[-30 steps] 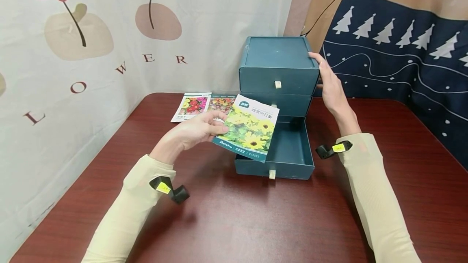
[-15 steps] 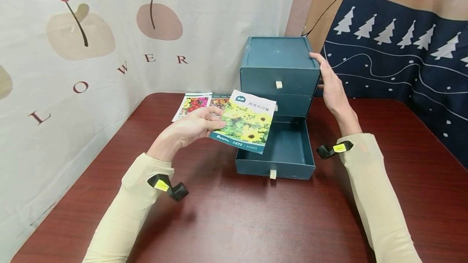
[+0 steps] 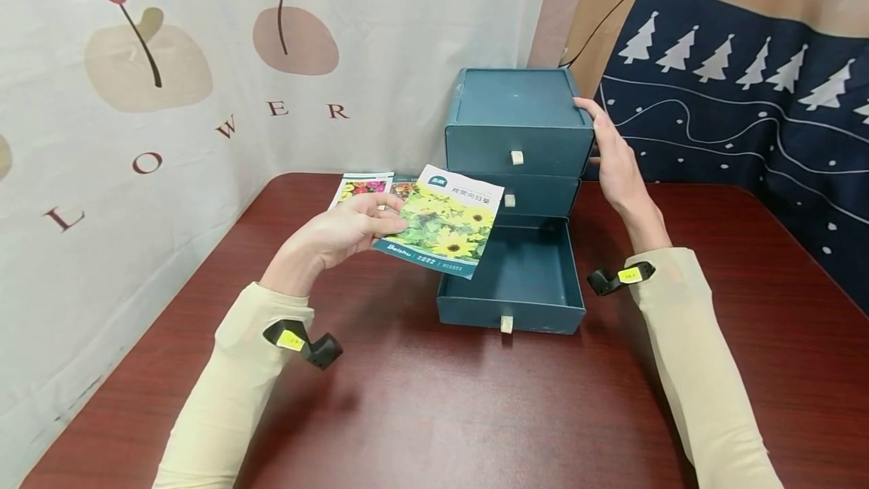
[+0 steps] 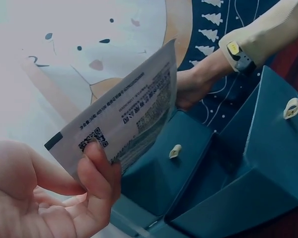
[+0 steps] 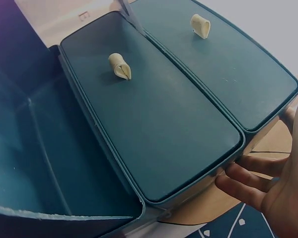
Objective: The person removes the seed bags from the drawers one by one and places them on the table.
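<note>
My left hand (image 3: 342, 232) pinches a seed packet (image 3: 451, 225) between thumb and fingers. Yellow sunflowers cover its front; its back, with a QR code and printed text, faces the left wrist view. The packet hangs tilted over the left part of a pulled-out bottom drawer (image 3: 468, 314). That drawer belongs to a dark teal box of stacked drawers (image 3: 519, 146), whose upper two are pushed in. Along the right side of this box rests my right hand (image 3: 618, 164), a fingertip at the top edge and the other fingers against the side wall in the right wrist view.
Behind my left hand, two more flower-printed packets lie on the reddish-brown table (image 3: 434, 413): a white-edged one (image 3: 363, 186) and a green-topped one (image 3: 403, 189), both partly covered. A flower-print curtain (image 3: 387, 44) and a navy tree-print cloth (image 3: 733, 119) hang behind.
My left hand has drawn the sunflower packet leftward and slightly up, so more of the bottom drawer's inside shows. My right hand stays on the box's side.
</note>
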### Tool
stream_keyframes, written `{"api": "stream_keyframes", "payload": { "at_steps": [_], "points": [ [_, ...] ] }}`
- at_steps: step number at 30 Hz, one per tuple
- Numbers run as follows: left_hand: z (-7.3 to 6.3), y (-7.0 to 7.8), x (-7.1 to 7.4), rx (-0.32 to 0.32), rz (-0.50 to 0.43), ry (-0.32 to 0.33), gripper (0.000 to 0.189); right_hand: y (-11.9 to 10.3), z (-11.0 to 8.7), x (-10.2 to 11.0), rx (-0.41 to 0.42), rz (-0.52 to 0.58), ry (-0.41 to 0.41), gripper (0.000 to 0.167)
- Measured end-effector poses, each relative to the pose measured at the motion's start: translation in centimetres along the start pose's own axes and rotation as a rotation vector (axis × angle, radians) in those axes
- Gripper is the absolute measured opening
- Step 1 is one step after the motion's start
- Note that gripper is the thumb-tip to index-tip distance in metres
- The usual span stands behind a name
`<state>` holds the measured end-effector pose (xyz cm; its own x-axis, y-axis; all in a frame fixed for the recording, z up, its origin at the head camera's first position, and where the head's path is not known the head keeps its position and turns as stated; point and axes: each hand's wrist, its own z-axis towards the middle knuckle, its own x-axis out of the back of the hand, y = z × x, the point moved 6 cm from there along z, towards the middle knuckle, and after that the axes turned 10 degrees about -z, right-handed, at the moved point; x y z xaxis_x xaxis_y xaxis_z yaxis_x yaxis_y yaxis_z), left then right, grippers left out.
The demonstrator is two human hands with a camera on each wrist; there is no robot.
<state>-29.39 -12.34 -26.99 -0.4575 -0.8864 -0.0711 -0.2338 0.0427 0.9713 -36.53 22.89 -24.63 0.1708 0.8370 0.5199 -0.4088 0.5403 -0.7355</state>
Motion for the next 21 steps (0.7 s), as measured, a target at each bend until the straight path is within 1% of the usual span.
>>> {"api": "stream_keyframes", "payload": {
  "at_steps": [5,12,15,21],
  "points": [
    [-0.3,0.3,0.8,0.006,0.012,0.004,0.045,0.0,0.1,0.0,0.006,-0.001,0.003,0.054],
    [-0.6,0.6,1.8,-0.002,0.032,0.025,0.03,0.0,0.1,-0.1,0.009,0.003,0.0,0.054],
    [-0.7,0.7,2.1,-0.007,0.029,0.019,0.027,0.1,0.2,-0.1,0.008,0.001,-0.002,0.054],
    [-1.0,1.1,3.0,-0.004,0.051,0.051,0.027,0.1,0.1,-0.1,0.004,0.005,0.001,0.054]
  ]
}}
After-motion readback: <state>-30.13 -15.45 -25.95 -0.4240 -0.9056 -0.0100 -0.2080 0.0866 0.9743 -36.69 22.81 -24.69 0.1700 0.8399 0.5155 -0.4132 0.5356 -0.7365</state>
